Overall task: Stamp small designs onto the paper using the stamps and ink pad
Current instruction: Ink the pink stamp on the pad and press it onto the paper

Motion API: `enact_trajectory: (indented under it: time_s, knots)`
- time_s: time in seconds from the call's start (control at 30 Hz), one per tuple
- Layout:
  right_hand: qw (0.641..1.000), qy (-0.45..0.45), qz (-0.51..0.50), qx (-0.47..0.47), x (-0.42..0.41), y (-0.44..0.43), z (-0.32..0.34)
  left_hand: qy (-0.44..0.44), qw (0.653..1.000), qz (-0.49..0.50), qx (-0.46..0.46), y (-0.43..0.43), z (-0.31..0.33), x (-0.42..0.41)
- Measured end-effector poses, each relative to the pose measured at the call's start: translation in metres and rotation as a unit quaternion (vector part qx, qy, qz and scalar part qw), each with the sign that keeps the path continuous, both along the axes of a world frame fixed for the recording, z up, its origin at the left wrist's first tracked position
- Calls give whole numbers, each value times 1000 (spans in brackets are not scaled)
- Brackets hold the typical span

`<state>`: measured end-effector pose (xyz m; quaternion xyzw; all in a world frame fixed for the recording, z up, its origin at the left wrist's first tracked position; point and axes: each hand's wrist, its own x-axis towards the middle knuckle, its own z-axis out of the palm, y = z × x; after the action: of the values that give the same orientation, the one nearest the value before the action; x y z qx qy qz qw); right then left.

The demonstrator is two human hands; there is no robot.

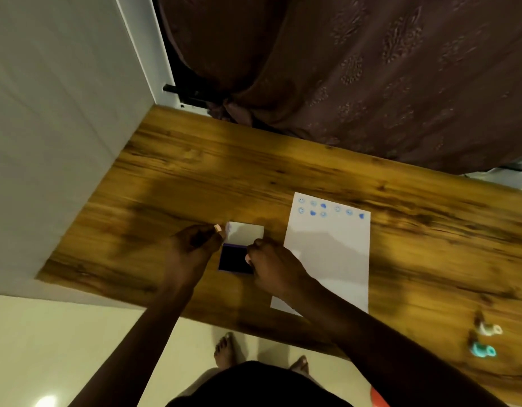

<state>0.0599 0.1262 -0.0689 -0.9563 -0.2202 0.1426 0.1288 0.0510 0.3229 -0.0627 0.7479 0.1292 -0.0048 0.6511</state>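
An ink pad [233, 259] with a dark blue surface lies open on the wooden table [195, 177], its white lid [246, 232] folded back behind it. My left hand [192, 245] pinches the lid's left edge with its fingertips. My right hand [273, 261] is curled against the pad's right edge, thumb on the rim; no stamp shows in it. To the right lies the white paper [330, 259], with two rows of small blue prints [323, 209] along its far end. A white stamp [488, 329] and a teal stamp [483, 350] lie at the table's near right.
A brown patterned curtain [371, 69] hangs behind the table. A pale wall [48, 127] borders the table's left side. The table's near edge runs just behind my forearms, with my feet [224, 348] on the tiled floor below.
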Motion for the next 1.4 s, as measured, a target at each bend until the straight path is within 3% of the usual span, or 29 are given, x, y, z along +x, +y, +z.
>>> enact_trajectory:
  time_s: [0.4,0.53,0.63,0.73,0.93,1.13,1.4]
  knots:
    - [997,59,-46,11,4,3,3,4,1000,-20,-5,-28,5,11]
    - [988,70,-105,93,7,-8,5,-1,999,-37,-4,-39,9,14]
    - [958,96,-183,200,17,-25,14,15,998,-53,-3,-47,11,16]
    - [925,69,-264,265,30,-61,29,27,997,-73,-2,-55,12,17]
    - [922,-50,-366,115,55,-148,33,61,993,-103,-19,-78,7,16]
    - [935,-38,-351,23,65,-170,17,63,992,-109,-4,-98,4,12]
    - [947,-30,-320,-9,71,-168,3,93,990,-105,-9,-109,12,10]
